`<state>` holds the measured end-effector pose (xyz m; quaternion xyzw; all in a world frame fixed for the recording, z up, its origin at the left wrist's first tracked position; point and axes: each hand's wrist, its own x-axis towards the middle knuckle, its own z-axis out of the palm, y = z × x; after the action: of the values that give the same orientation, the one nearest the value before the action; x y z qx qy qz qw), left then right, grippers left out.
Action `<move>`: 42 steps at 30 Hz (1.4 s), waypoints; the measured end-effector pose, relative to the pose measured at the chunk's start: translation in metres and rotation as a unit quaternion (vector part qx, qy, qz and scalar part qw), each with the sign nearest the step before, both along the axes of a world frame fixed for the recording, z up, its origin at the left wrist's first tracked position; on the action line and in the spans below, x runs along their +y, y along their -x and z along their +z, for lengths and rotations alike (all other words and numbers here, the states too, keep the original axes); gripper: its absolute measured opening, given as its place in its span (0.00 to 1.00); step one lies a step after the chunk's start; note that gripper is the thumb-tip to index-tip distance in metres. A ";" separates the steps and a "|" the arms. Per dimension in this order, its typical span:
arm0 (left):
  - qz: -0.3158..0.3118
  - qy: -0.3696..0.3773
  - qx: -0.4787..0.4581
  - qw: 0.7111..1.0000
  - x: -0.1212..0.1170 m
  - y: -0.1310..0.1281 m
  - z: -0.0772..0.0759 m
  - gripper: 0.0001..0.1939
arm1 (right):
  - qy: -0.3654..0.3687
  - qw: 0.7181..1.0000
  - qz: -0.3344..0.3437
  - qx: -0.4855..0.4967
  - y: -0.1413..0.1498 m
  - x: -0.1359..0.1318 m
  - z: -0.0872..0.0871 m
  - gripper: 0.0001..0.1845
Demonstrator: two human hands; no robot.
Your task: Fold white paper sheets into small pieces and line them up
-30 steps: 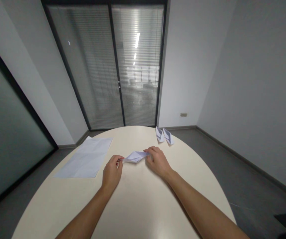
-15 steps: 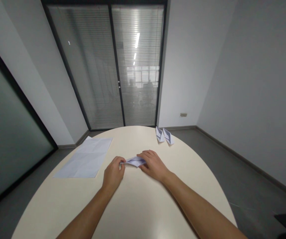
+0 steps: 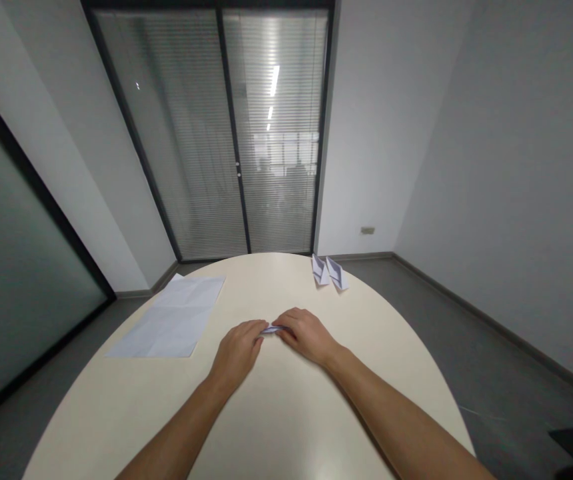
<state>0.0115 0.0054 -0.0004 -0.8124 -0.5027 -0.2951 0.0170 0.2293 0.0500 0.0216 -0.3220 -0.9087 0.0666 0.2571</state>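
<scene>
Fingers (image 3: 252, 331) of the left hand (image 3: 238, 352) curl down onto the near-left end of a small folded paper (image 3: 270, 329); those of the right hand (image 3: 305, 335) press flat over its other end. Both forearms reach in from the near edge, hands almost meeting. Paper lies flattened on the desk (image 3: 276, 427), mostly hidden; whether it is pinched or only pressed is hard to tell. Flat sheets (image 3: 172, 319) lie far left. Two folded paper pieces (image 3: 330, 272) sit at the far rim.
</scene>
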 end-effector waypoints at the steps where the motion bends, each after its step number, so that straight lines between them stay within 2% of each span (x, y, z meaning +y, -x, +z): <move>1: 0.004 0.004 0.001 1.000 0.000 0.000 0.001 0.18 | 0.000 1.000 0.000 -0.001 0.000 0.000 0.000 0.10; 7: 0.005 0.037 -0.003 0.999 -0.003 -0.001 0.011 0.15 | 0.022 1.000 0.002 -0.003 0.001 -0.001 -0.001 0.10; 12: 0.003 0.050 0.008 0.999 -0.004 -0.001 0.009 0.16 | 0.047 0.999 0.012 0.003 0.001 -0.002 -0.002 0.12; 17: 0.000 0.040 0.005 0.999 -0.003 -0.001 0.006 0.16 | 0.063 0.997 0.046 0.002 0.000 -0.003 -0.005 0.23; 20: -0.003 0.034 0.005 0.999 -0.003 -0.001 0.004 0.13 | 0.084 0.993 0.063 -0.049 0.001 -0.006 -0.007 0.29; 23: -0.004 0.032 0.003 0.999 -0.003 -0.001 0.003 0.14 | 0.123 0.986 0.037 -0.105 0.004 -0.011 -0.008 0.38; 27: 0.005 0.035 0.008 0.999 -0.001 -0.001 0.001 0.15 | 0.151 0.979 0.002 -0.136 0.006 -0.014 -0.005 0.45; 32: -0.007 0.037 0.015 0.999 -0.001 -0.001 0.004 0.16 | 0.148 0.979 -0.030 -0.137 0.007 -0.016 -0.004 0.44; 35: -0.013 0.035 0.011 0.999 -0.002 -0.001 0.006 0.17 | 0.135 0.982 -0.029 -0.126 0.007 -0.019 -0.004 0.41; 42: -0.007 0.033 0.014 0.999 -0.002 -0.002 0.005 0.18 | 0.161 0.978 -0.024 -0.131 0.008 -0.017 -0.002 0.43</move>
<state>0.0133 0.0036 0.0044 -0.8200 -0.5063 -0.2667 -0.0048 0.2218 0.0334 0.0197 -0.3870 -0.9038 0.1630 0.0821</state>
